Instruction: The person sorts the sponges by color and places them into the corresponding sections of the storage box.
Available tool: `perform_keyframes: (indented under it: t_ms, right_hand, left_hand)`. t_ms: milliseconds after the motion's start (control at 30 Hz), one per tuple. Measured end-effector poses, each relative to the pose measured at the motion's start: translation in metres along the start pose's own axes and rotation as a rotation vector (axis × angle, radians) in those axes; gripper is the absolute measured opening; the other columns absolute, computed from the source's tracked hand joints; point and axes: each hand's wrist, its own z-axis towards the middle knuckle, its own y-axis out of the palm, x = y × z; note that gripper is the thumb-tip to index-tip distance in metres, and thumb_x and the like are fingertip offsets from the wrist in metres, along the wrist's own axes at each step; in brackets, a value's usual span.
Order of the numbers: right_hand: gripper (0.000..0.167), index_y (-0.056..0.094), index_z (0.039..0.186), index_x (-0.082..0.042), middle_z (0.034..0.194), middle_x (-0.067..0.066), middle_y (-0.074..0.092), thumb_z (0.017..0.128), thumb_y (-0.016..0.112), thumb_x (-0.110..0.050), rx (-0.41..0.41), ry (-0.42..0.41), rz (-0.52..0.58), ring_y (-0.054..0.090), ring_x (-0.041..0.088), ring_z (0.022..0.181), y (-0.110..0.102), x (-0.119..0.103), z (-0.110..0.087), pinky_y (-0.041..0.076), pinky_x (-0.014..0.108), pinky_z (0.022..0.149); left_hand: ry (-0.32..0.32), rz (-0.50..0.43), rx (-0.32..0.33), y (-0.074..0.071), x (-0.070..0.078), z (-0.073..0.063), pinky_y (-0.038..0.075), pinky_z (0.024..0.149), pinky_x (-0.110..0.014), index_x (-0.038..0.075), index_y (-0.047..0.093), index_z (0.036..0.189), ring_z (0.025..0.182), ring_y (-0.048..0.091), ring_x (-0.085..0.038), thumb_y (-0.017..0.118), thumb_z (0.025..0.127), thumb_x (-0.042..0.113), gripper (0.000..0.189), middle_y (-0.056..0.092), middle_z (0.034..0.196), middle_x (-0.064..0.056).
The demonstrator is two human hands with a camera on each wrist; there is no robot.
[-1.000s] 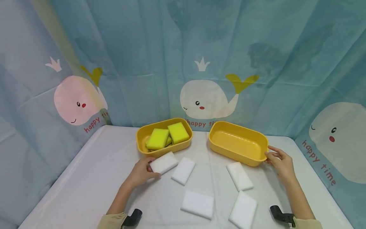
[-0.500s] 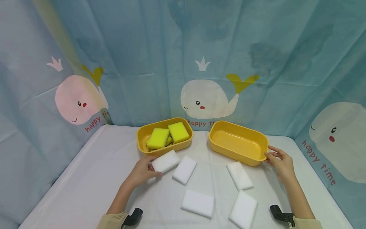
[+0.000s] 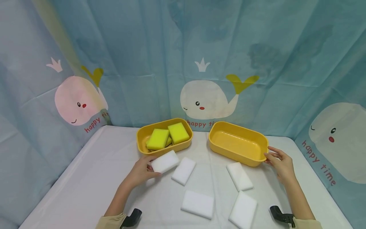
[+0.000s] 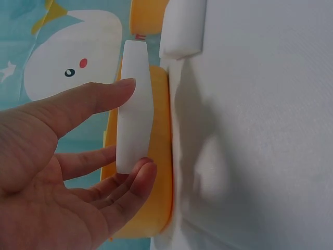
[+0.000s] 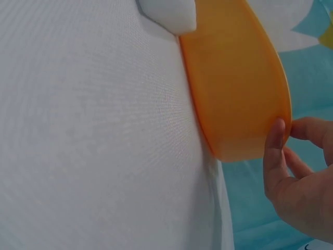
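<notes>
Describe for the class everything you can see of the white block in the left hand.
The white block is a plain, flat slab with a rectangular outline, matt and foam-like in look, with no print visible. The left hand grips it between thumb and fingers. It is tilted and appears raised off the white table, in front of the left yellow tray; whether it touches that tray cannot be told.

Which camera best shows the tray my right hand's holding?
The head view: nearly the whole tray, inside included. Right wrist shows its outer wall, rim pinched by the right hand; left wrist, only a small piece.
</notes>
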Motion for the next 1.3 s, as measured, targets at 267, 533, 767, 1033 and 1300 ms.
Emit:
perform_keyframes:
  t_ms: [267,533,767,1033,1300]
  right_hand:
    - [0.06,0.04,0.158,0.005,0.09,-0.016,0.059,0.106,0.064,-0.013,-0.007,-0.005,0.01,0.063,-0.002,0.075,0.0,0.0,0.001,0.06,0.015,0.075]
    - [0.06,0.039,0.158,0.005,0.09,-0.016,0.059,0.106,0.064,-0.013,-0.009,-0.003,0.01,0.063,-0.001,0.075,0.001,0.001,0.001,0.06,0.015,0.075]
    - [0.06,0.039,0.158,0.005,0.09,-0.016,0.059,0.106,0.063,-0.012,-0.013,0.005,0.004,0.064,-0.002,0.075,0.001,0.001,0.0,0.06,0.015,0.076]
    - [0.06,0.04,0.158,0.003,0.094,-0.015,0.059,0.106,0.064,-0.014,0.004,0.022,0.005,0.063,-0.001,0.075,0.0,0.0,0.0,0.06,0.015,0.075]
    - [0.06,0.04,0.158,0.004,0.09,-0.018,0.059,0.106,0.064,-0.013,0.0,0.016,0.016,0.064,-0.001,0.075,0.0,0.0,0.001,0.06,0.015,0.075]
  left_hand:
    - [-0.002,-0.009,-0.016,0.0,0.006,-0.002,0.052,0.075,-0.031,-0.006,0.058,0.14,0.091,0.056,-0.023,0.092,0.081,0.012,0.07,0.057,0.11,-0.012]
    - [0.007,-0.008,-0.014,-0.001,0.008,-0.005,0.052,0.074,-0.031,-0.006,0.059,0.139,0.091,0.056,-0.023,0.092,0.081,0.011,0.07,0.056,0.111,-0.012]
    - [0.019,-0.008,-0.013,-0.002,0.01,-0.007,0.052,0.074,-0.031,-0.005,0.059,0.14,0.09,0.055,-0.022,0.092,0.081,0.011,0.069,0.056,0.11,-0.011]
    - [0.043,-0.015,-0.016,-0.003,0.014,-0.006,0.052,0.075,-0.032,-0.003,0.059,0.142,0.091,0.055,-0.022,0.091,0.082,0.012,0.07,0.057,0.111,-0.012]
    - [0.066,-0.014,-0.005,-0.003,0.024,-0.002,0.053,0.077,-0.031,-0.004,0.06,0.143,0.092,0.056,-0.023,0.092,0.082,0.012,0.07,0.059,0.115,-0.014]
